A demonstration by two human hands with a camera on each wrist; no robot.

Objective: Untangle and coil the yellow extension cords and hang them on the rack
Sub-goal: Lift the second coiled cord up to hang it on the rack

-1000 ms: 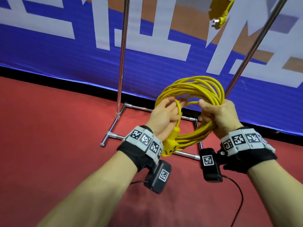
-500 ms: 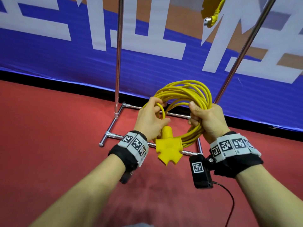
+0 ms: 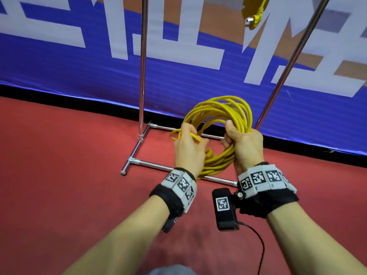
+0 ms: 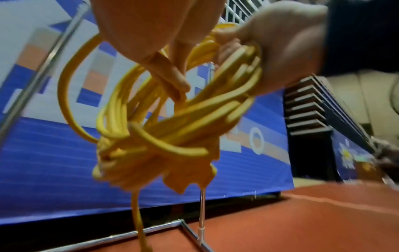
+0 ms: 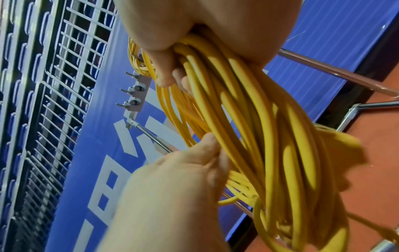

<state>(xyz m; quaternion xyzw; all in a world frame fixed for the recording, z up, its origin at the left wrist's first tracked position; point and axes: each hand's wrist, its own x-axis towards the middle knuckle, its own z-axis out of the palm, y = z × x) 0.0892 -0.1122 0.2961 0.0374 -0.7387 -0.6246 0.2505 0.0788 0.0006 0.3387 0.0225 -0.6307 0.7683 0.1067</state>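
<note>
A coil of yellow extension cord [image 3: 222, 114] hangs in the air in front of the chrome rack [image 3: 142, 76]. My right hand [image 3: 241, 143] grips the coil's right side, all its turns bunched in the fist [image 5: 215, 56]. My left hand [image 3: 188, 147] pinches a loose strand [image 3: 193, 136] at the coil's left side and wraps it round the bundle [image 4: 164, 143]. The cord's yellow multi-outlet end [image 4: 190, 175] dangles under the coil, hidden behind my left hand in the head view. Another yellow cord's plug [image 3: 253, 15] hangs from the rack at the top.
The rack's chrome base bars [image 3: 151, 165] lie on the red floor [image 3: 69, 175] below the coil, with two upright poles [image 3: 294, 56]. A blue banner [image 3: 79, 72] runs behind. A bar of hooks [image 5: 135, 95] shows at the rack's top.
The multi-outlet end, which hung in plain sight below my left hand, has slipped behind that hand. My left hand has moved up and over the coil, pulling a loose loop out to the left.
</note>
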